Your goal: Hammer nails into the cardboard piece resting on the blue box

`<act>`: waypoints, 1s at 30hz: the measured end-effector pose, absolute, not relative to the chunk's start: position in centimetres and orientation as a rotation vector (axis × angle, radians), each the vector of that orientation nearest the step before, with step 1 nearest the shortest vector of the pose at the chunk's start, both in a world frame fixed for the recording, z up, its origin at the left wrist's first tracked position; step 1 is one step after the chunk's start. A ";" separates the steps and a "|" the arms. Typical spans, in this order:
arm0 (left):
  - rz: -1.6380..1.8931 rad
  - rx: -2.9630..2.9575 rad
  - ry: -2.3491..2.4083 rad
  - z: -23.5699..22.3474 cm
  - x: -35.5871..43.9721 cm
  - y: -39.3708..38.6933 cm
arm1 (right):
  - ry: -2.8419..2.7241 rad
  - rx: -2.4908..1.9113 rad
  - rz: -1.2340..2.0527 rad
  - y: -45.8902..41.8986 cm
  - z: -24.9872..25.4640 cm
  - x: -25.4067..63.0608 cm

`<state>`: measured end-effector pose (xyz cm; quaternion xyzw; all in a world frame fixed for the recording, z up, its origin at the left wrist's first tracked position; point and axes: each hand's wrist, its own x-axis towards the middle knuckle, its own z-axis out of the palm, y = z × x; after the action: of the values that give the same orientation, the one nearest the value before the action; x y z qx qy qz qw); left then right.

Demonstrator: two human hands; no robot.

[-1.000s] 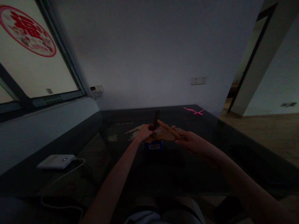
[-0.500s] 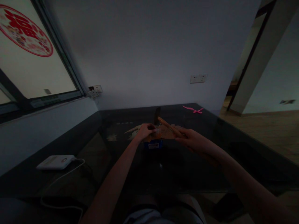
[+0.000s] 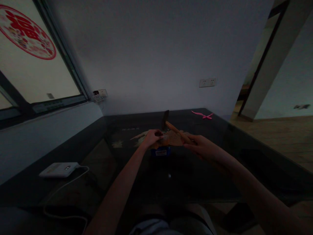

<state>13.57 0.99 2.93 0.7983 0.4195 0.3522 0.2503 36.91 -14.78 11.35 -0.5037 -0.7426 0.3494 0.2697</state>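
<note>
My right hand [image 3: 197, 145] is wrapped round the wooden handle of a hammer [image 3: 174, 129]. The hammer's dark head stands raised, just beyond my left hand [image 3: 153, 137]. That hand is closed in a pinch, thumb and fingers curled together; what sits between them is too small and dark to make out. Beneath both hands lies a ragged-edged brown sheet or board [image 3: 174, 139], partly covered by the fingers and the hammer handle. A blue box [image 3: 161, 151] with a white label shows under its near edge.
On the dark glossy table [image 3: 195, 182] a white power bank [image 3: 59, 170] with a cable lies at the left. A pink ribbon-like thing [image 3: 202, 115] is at the far right corner. A tiny bright spot [image 3: 169, 175] shows near the front. The wall [image 3: 156, 65] rises behind.
The hammer head has risen slightly and tilted to the right. My left hand stays in place over the brown sheet. The tiny bright spot on the table has appeared.
</note>
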 end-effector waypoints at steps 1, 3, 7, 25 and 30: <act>0.956 2.186 1.144 3.0 13.6 0.9 | -1.992 -1.362 0.959 -14.8 11.4 36.9; 0.949 2.197 1.154 3.1 13.6 0.9 | -1.995 -1.392 0.961 -14.7 11.2 36.9; 0.954 2.160 1.190 3.2 13.7 0.7 | -2.037 -1.456 0.949 -14.4 10.5 36.9; 0.924 2.136 1.187 3.3 13.8 0.5 | -2.085 -1.403 0.863 -14.8 11.8 36.4; 0.918 2.171 1.189 3.3 13.8 0.5 | -2.061 -1.385 0.884 -15.3 12.5 36.2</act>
<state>13.82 0.45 3.34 0.7966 0.4364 0.3369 0.2481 36.16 -15.27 12.50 -0.5089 -0.7570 0.3246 0.2502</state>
